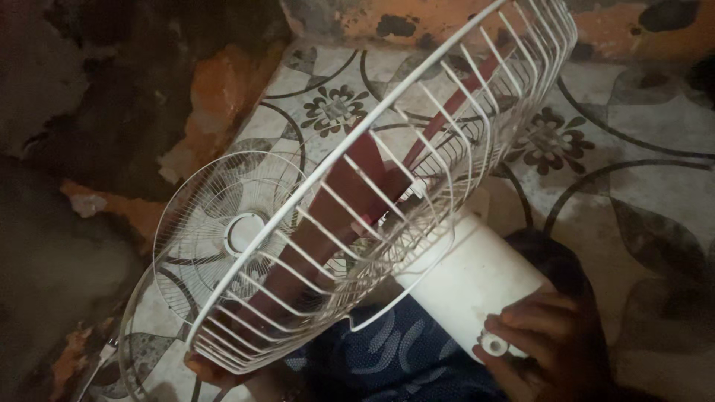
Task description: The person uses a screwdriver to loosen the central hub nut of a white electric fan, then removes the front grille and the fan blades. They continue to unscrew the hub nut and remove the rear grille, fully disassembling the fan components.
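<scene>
A white electric fan is seen from above, tilted across the lap of a person seated on a patterned floor (640, 112) of grey and white flower tiles. The fan's rear wire guard (417, 171) fills the middle of the view, a deep white cage with dark red blades (350, 201) visible inside it. The white motor housing (477, 279) points toward the viewer and rests against dark blue patterned cloth (387, 350) over the legs. The right hand (551, 342) is wrapped around the back end of the housing, its grip closed there, with the fingers beside a small round white knob (493, 344). The left hand (212, 370) is mostly hidden under the lower rim of the guard; fingertips appear to hold that rim, though how firmly cannot be told. A separate front guard (238, 231), a flatter white wire disc with a round centre, lies on the floor to the left, just beside the fan. The fan appears to be held steady with its front cover off; the loose guard would need to be lined up with the rim for fitting. A peeling orange and dark wall (149, 82) stands behind.
</scene>
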